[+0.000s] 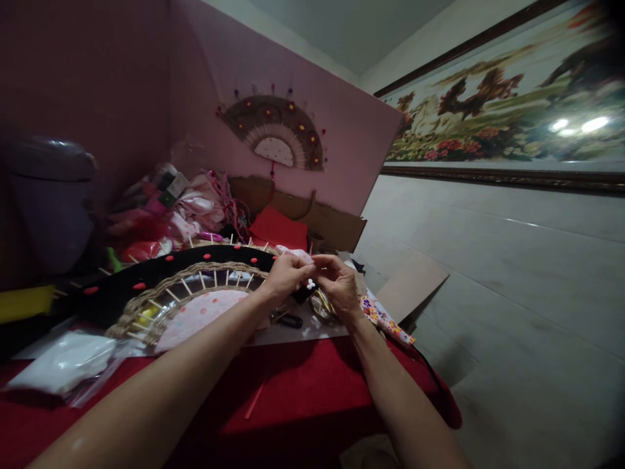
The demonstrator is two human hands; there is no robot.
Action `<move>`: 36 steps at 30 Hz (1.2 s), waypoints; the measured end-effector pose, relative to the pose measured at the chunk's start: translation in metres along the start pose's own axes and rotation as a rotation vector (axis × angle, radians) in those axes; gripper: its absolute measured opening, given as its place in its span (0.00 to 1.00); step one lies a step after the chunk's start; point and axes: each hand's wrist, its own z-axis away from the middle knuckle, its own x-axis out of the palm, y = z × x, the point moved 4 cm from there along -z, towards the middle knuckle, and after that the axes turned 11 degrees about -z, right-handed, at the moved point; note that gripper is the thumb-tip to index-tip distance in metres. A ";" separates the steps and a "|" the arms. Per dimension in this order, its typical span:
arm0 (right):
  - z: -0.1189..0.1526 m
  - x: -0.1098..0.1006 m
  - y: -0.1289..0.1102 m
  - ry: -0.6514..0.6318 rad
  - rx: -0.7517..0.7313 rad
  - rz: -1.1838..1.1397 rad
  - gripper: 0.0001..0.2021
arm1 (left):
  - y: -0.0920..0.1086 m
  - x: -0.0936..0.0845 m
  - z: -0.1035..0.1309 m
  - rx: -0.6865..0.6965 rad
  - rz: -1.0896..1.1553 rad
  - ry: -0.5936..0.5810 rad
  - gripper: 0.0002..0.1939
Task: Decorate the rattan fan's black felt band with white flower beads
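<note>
My left hand (284,273) and my right hand (338,281) meet above the far end of a red-covered table (303,384). Their fingertips pinch a small white piece (310,283) between them; what it is I cannot make out. Just left of the hands lies a half-made fan (195,286) with a black rim dotted red, a woven cane band, wooden ribs and a pink centre. A pair of black-handled scissors (291,320) rests under my left wrist.
A finished fan (278,133) hangs on the pink board behind. Piles of pink and red cloth (185,212) and a cardboard box (317,218) fill the back. A plastic bag (68,361) lies front left, a flowered strip (388,322) at right, a purple bin (49,202) far left.
</note>
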 end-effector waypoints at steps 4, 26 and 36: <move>-0.002 -0.008 -0.002 0.087 -0.060 0.078 0.15 | 0.000 -0.003 -0.001 -0.012 0.096 -0.012 0.11; 0.003 -0.003 -0.010 0.069 -0.174 0.373 0.07 | 0.004 -0.005 0.002 0.009 0.206 -0.002 0.12; 0.005 0.004 -0.016 0.006 -0.252 0.544 0.05 | 0.001 -0.005 0.000 0.010 0.170 -0.018 0.14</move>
